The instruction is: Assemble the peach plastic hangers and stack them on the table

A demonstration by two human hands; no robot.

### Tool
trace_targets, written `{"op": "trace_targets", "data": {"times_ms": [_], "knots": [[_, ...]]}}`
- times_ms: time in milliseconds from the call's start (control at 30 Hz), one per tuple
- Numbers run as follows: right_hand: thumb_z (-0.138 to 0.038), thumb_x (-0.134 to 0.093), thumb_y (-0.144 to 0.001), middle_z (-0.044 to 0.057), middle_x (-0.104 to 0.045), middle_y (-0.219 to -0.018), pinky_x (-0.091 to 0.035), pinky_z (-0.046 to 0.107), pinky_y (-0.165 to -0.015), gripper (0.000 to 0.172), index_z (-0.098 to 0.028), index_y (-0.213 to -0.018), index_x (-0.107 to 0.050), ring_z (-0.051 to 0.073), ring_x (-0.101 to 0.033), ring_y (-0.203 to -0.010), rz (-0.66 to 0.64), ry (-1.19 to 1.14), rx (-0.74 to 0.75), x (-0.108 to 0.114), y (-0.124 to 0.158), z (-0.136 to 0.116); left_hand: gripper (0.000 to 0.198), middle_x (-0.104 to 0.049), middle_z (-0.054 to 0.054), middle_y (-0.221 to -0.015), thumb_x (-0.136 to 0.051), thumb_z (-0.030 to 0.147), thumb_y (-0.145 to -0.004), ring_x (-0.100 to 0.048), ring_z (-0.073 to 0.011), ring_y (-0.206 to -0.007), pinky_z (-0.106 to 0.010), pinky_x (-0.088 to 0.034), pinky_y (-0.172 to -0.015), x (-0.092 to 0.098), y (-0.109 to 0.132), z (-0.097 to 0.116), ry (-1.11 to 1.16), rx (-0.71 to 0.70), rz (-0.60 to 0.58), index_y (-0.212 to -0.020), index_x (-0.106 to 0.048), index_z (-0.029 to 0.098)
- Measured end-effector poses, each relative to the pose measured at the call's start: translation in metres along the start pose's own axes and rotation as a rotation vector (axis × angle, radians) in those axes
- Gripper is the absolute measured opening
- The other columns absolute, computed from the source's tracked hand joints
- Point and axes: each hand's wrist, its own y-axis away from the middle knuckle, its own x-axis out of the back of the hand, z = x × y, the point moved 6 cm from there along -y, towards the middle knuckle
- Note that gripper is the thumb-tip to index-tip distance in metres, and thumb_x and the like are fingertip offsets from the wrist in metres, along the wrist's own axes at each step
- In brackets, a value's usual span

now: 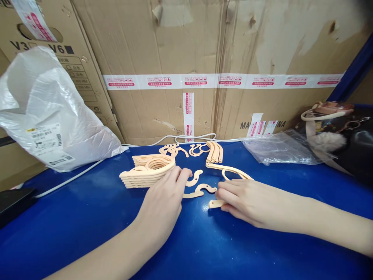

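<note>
Peach-coloured plastic pieces lie on a blue table [87, 229]. My left hand [164, 200] rests palm down, fingers together, its tips touching a neat stack of curved flat pieces [147, 171] and a small hook piece [194, 178]. My right hand [247, 202] lies over a long thin curved piece [230, 170], fingers curled on its flat end [215, 203]. A second small hook piece [201, 190] sits between my two hands. Further back are loose hook pieces [186, 149] and a bundle of curved strips [215, 152].
Large cardboard boxes [204, 58] wall off the back. A white plastic bag [46, 112] sits at left, a clear plastic bag [276, 147] and a dark bag with a fur pompom [338, 136] at right. A white cable [72, 177] runs along the back.
</note>
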Motion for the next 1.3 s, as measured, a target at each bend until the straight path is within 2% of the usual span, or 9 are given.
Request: {"op": "trace_targets", "data": {"times_ms": [100, 200, 300, 367, 500, 700, 933, 1167, 1300], "knots": [[-0.020, -0.041, -0.097, 0.003, -0.057, -0.089, -0.041, 0.028, -0.061, 0.010, -0.018, -0.094, -0.051, 0.016, -0.057, -0.070, -0.028, 0.019, 0.000, -0.004, 0.000, -0.001, 0.036, -0.060, -0.005, -0.096, -0.027, -0.001, -0.083, -0.063, -0.0215, -0.078, -0.032, -0.048, -0.061, -0.005, 0.001, -0.004, 0.132, 0.091, -0.081, -0.104, -0.048, 0.020], [-0.020, -0.039, -0.097, 0.003, -0.058, -0.092, -0.037, 0.028, -0.054, 0.013, -0.018, -0.097, -0.052, 0.015, -0.056, -0.064, -0.043, 0.045, 0.012, -0.006, 0.000, -0.004, 0.020, -0.057, -0.001, -0.087, -0.025, 0.019, -0.097, -0.062, -0.0200, -0.072, -0.031, -0.044, -0.060, -0.006, 0.002, -0.004, 0.232, 0.157, -0.096, -0.096, -0.045, 0.022], [-0.021, -0.039, -0.097, 0.004, -0.061, -0.088, -0.034, 0.028, -0.053, 0.014, -0.018, -0.096, -0.053, 0.016, -0.059, -0.069, -0.021, 0.070, 0.052, -0.005, 0.000, -0.008, 0.020, -0.055, 0.002, -0.081, -0.033, 0.038, -0.098, -0.060, -0.0195, -0.070, -0.029, -0.039, -0.058, -0.005, 0.003, -0.001, 0.274, 0.181, -0.093, -0.089, -0.042, 0.023], [-0.022, -0.039, -0.098, 0.003, -0.063, -0.084, -0.032, 0.028, -0.051, 0.015, -0.018, -0.095, -0.053, 0.016, -0.059, -0.065, -0.004, 0.072, 0.045, -0.004, 0.000, -0.008, 0.024, -0.054, 0.002, -0.078, -0.035, 0.043, -0.098, -0.058, -0.0192, -0.068, -0.028, -0.036, -0.056, -0.005, 0.003, 0.002, 0.280, 0.174, -0.115, -0.085, -0.041, 0.023], [-0.025, -0.038, -0.099, 0.004, -0.067, -0.088, -0.029, 0.027, -0.047, 0.017, -0.017, -0.100, -0.053, 0.012, -0.057, -0.052, 0.028, 0.054, -0.027, -0.003, 0.001, -0.001, 0.030, -0.053, 0.003, -0.071, -0.029, 0.038, -0.100, -0.055, -0.0169, -0.062, -0.027, -0.031, -0.055, -0.008, 0.003, 0.006, 0.320, 0.126, -0.188, -0.076, -0.037, 0.022], [-0.032, -0.037, -0.100, 0.006, -0.069, -0.093, -0.040, 0.026, -0.058, 0.027, -0.016, -0.115, -0.053, 0.015, -0.064, -0.066, 0.089, -0.093, -0.054, -0.001, 0.001, 0.010, 0.030, -0.055, 0.004, -0.069, -0.024, 0.035, -0.101, -0.055, -0.0160, -0.061, -0.027, -0.032, -0.055, -0.010, 0.004, 0.012, 0.448, 0.063, -0.270, -0.078, -0.040, 0.022], [-0.035, -0.029, -0.102, 0.003, -0.064, -0.077, -0.040, 0.025, -0.057, 0.038, -0.015, -0.102, -0.062, 0.013, -0.058, -0.060, 0.193, -0.095, -0.022, 0.004, 0.002, 0.008, 0.032, -0.056, 0.003, -0.069, -0.019, 0.031, -0.101, -0.055, -0.0154, -0.059, -0.026, -0.034, -0.054, -0.008, 0.005, 0.020, 0.494, -0.038, -0.296, -0.082, -0.043, 0.022], [-0.036, -0.029, -0.102, 0.002, -0.065, -0.078, -0.039, 0.025, -0.057, 0.039, -0.017, -0.099, -0.063, 0.013, -0.058, -0.060, 0.211, -0.071, -0.025, 0.005, 0.002, 0.007, 0.031, -0.058, 0.004, -0.064, -0.020, 0.029, -0.102, -0.056, -0.0155, -0.055, -0.026, -0.036, -0.051, -0.008, 0.007, 0.022, 0.435, -0.079, -0.306, -0.088, -0.047, 0.022], [-0.035, -0.030, -0.102, 0.003, -0.066, -0.080, -0.039, 0.025, -0.058, 0.038, -0.017, -0.102, -0.063, 0.013, -0.059, -0.061, 0.193, -0.089, -0.018, 0.002, 0.001, 0.007, 0.021, -0.064, 0.001, -0.071, -0.029, 0.031, -0.101, -0.061, -0.0195, -0.059, -0.027, -0.037, -0.050, -0.010, 0.009, 0.027, 0.255, -0.170, -0.308, -0.103, -0.047, 0.020]]}}
